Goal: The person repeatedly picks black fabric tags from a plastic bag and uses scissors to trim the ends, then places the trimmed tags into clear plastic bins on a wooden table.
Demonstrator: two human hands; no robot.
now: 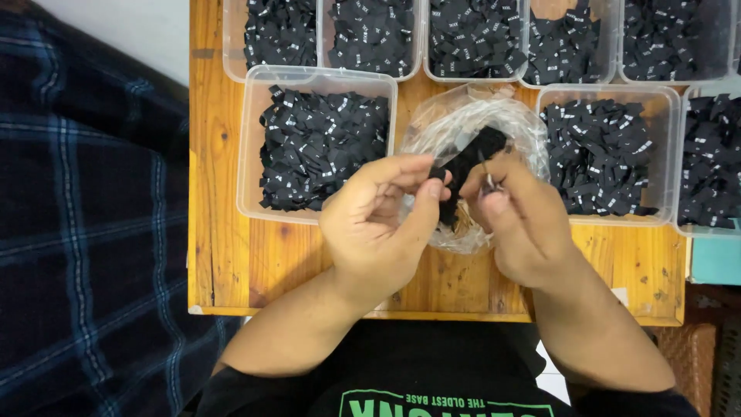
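My left hand [378,220] pinches a small black fabric label [438,174] between thumb and fingers. My right hand [519,218] holds a small pair of metal snips [488,179] with its blades up against a clump of black labels [472,158]. Both hands meet over a clear plastic bag [463,123] that lies on the wooden table [224,232] and holds that clump. A clear plastic tub [251,147] full of cut black labels stands just left of the bag, another tub [670,154] just right of it.
A row of several more clear tubs [231,46] filled with black labels runs along the table's far edge. A dark blue plaid cloth [85,232] lies to the left of the table. A woven brown surface [691,355] shows at the lower right.
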